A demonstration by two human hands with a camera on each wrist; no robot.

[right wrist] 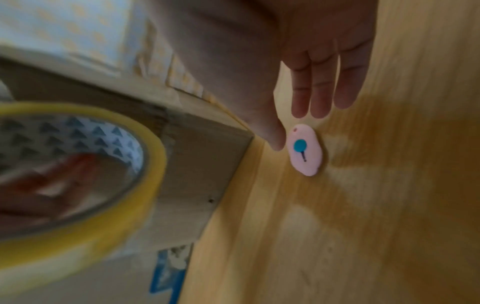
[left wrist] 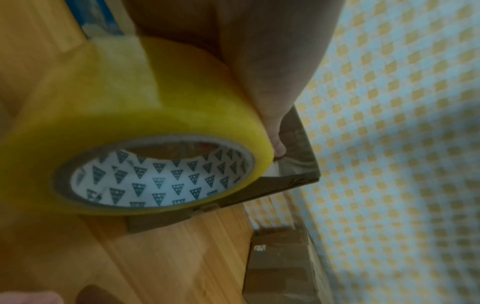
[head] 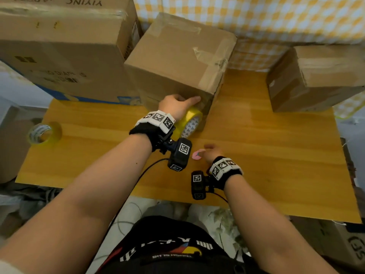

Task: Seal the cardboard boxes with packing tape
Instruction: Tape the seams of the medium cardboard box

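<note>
A brown cardboard box with old tape strips stands at the middle back of the wooden table. My left hand holds a yellow packing tape roll against the box's near face, close to its right corner. Its thumb lies along the cardboard, and in the right wrist view its fingers show through the roll's core. My right hand hovers with straight fingers just over a small pink cutter lying on the table, holding nothing. The thumb tip sits right beside the cutter.
A large printed box stands at the back left, touching the middle box. A smaller box stands at the back right. A second tape roll lies near the table's left edge. A yellow checked cloth hangs behind.
</note>
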